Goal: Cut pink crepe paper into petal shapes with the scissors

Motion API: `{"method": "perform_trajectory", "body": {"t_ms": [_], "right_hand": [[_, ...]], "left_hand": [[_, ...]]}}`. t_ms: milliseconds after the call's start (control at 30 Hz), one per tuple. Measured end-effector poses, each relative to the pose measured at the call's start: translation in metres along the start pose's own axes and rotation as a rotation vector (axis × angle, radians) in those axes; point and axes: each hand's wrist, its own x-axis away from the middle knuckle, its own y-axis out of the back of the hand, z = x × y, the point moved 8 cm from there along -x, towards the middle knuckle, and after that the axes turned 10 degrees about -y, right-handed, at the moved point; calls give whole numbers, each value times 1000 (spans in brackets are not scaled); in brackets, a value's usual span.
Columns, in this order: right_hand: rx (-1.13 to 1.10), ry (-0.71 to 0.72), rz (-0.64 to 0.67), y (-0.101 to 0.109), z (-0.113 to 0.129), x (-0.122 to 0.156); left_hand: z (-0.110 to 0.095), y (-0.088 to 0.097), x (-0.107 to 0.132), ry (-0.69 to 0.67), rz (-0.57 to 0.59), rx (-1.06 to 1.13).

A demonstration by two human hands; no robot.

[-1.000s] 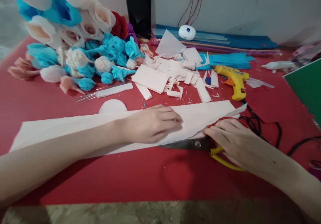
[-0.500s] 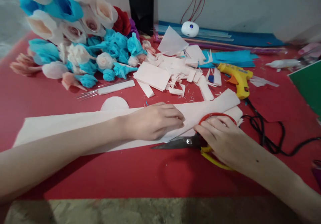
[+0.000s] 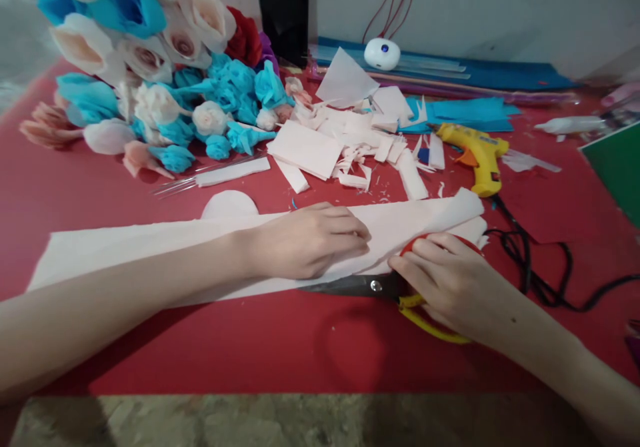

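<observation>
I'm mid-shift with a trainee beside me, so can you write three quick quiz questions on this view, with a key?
1. Which hand holds the scissors?
2. True or false: the glue gun lies to the right of the flowers.
3. The left hand rests on: A) the green board; B) the long white paper; C) the blue sheets.

Key:
1. The right hand.
2. True.
3. B.
</observation>
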Motion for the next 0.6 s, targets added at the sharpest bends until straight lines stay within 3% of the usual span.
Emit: {"method": "perform_trajectory", "body": {"t_ms": [367,600], "right_hand": [[141,-38,88,-7,-9,10],[207,-24,-80,3,-5,16]], "left_hand": [[0,3,-1,37,3,57],[-2,10,-3,92,44,140]]}}
